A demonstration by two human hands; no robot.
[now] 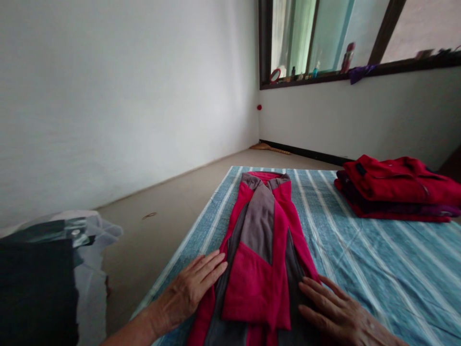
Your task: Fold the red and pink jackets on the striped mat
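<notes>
Hands first, nearest the camera. Left hand [189, 288] at 7 o'clock: open, palm down, fingers together and extended, lying flat on the left edge of the pink-and-grey fabric garment [259, 250], fingertips touching the pink panel. Right hand [334, 310] at 5 o'clock: open, palm down, fingers slightly spread, resting on the garment's right edge where grey cloth meets the sheet. Neither hand grips anything.

Garment lies between the two hands, folded into a long narrow strip with both sides turned inward, running from 6 o'clock up toward 12 o'clock. Near end passes out of frame at the bottom; far end reaches almost to the far edge of the blue cotton sheet with pale stripes [378, 259], on which it rests flat.

At 8 o'clock, on the floor beside the sheet: dark bundle in clear plastic wrap [46, 269].

At 2 o'clock, on the sheet, well apart from the hands: stack of folded red and dark purple clothes [396, 187].

Beyond, at 1 o'clock: dark-framed window ledge [324, 77] carrying small bottles, too small to identify.
</notes>
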